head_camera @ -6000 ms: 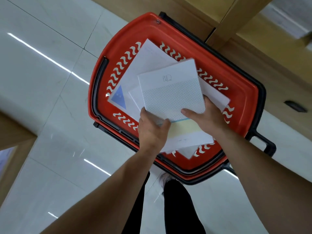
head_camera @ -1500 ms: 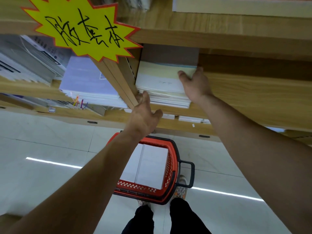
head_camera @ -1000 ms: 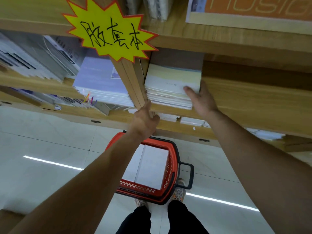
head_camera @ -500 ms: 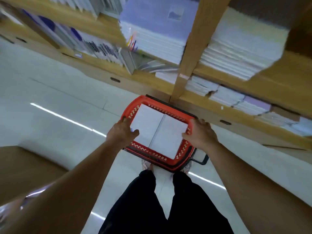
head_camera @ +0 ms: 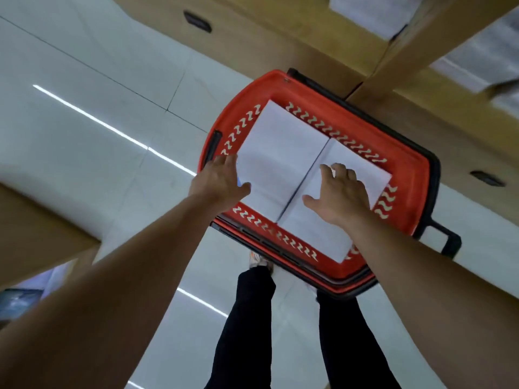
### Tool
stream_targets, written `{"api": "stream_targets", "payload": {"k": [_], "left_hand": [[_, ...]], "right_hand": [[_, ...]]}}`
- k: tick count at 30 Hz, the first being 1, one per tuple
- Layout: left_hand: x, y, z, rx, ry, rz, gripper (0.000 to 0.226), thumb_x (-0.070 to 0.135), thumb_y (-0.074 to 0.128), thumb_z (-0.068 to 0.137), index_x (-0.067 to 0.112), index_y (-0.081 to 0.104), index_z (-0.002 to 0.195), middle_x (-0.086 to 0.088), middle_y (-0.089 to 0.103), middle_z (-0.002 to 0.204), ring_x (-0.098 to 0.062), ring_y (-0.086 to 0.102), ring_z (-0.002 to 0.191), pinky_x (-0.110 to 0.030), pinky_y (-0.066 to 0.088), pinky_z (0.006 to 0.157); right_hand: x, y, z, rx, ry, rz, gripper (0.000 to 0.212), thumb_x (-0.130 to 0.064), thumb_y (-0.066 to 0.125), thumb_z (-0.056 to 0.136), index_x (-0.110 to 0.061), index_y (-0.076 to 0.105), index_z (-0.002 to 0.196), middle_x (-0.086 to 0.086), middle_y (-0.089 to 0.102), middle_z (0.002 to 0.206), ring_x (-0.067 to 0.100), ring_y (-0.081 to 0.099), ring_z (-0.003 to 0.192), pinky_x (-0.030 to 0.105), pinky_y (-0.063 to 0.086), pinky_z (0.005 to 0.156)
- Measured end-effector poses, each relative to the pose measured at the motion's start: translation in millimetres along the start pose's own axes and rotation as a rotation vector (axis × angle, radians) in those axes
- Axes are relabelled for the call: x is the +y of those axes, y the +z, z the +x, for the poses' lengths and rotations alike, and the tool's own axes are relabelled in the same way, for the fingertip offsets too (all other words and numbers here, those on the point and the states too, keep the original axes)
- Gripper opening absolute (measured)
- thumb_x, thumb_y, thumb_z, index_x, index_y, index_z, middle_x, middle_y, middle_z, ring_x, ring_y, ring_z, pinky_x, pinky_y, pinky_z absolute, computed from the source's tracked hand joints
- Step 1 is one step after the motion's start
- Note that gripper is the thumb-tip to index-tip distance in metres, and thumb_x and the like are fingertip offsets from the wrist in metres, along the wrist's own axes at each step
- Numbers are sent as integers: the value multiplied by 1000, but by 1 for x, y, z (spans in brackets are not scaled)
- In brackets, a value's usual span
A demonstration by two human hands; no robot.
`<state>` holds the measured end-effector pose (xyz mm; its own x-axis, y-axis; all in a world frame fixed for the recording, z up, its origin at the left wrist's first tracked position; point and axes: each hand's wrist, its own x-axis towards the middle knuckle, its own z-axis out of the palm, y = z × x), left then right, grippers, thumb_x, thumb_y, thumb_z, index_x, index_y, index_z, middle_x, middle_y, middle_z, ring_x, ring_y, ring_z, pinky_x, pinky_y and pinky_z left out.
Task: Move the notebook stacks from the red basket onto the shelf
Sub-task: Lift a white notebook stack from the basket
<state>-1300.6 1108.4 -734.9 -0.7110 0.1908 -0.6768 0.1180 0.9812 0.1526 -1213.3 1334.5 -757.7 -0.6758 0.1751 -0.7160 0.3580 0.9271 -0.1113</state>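
Over the red plastic basket (head_camera: 408,175), both hands (head_camera: 222,181) (head_camera: 341,196), fingers spread, reach white notebook stacks (head_camera: 283,153); next, grip one.

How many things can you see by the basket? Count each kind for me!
White notebook stacks: 2, left stack and right stack
Red basket: 1
Hands: 2, left hand and right hand
Total: 5

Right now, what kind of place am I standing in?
Probably a stationery shop: a red shopping basket holding white notebook stacks sits on a tiled floor beside wooden shelves.
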Motion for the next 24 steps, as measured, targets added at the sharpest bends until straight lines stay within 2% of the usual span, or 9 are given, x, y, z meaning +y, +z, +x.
{"api": "stream_targets", "payload": {"k": [5, 8, 11, 16, 21, 24], "left_hand": [[6, 42, 66, 60, 12, -46, 89, 51, 66, 91, 20, 16, 158, -6, 39, 158, -33, 48, 136, -48, 46, 104], [2, 61, 97, 14, -31, -206, 100, 56, 69, 86, 25, 7, 158, -6, 33, 160, -34, 40, 142, -52, 39, 113], [-2, 75, 116, 22, -84, -423, 110, 66, 75, 67, 38, 10, 151, 3, 41, 150, -30, 46, 135, -55, 45, 107], [-2, 84, 122, 48, -131, -490, 111, 66, 79, 64, 37, 16, 151, 7, 40, 151, -27, 42, 139, -55, 40, 111], [0, 81, 116, 69, -110, -513, 105, 55, 83, 72, 31, 20, 153, 5, 41, 150, -26, 44, 137, -49, 43, 111], [-4, 71, 107, 57, -57, -578, 94, 43, 83, 78, 29, 25, 150, 6, 45, 143, -25, 48, 132, -48, 49, 105]], "right_hand": [[0, 58, 51, 166, 3, 3, 101, -67, 57, 86, -13, 12, 159, 15, 9, 162, 34, 11, 148, 47, 25, 118], [1, 95, 60, 353, 5, 8, 98, -66, 52, 87, -9, 16, 158, 19, 13, 162, 37, 15, 148, 51, 22, 118], [4, 119, 64, 452, 0, 5, 90, -66, 38, 93, -10, 15, 160, 19, 10, 165, 37, 12, 151, 52, 15, 120], [4, 124, 68, 479, 11, -11, 88, -64, 33, 93, -11, 12, 160, 20, 9, 165, 37, 11, 152, 53, 14, 120], [7, 123, 69, 454, -3, 9, 88, -64, 34, 93, -12, 10, 160, 20, 7, 166, 36, 9, 152, 54, 15, 120], [8, 124, 69, 442, -7, 6, 89, -63, 37, 92, -12, 10, 160, 20, 6, 166, 37, 9, 152, 54, 15, 120]]}}
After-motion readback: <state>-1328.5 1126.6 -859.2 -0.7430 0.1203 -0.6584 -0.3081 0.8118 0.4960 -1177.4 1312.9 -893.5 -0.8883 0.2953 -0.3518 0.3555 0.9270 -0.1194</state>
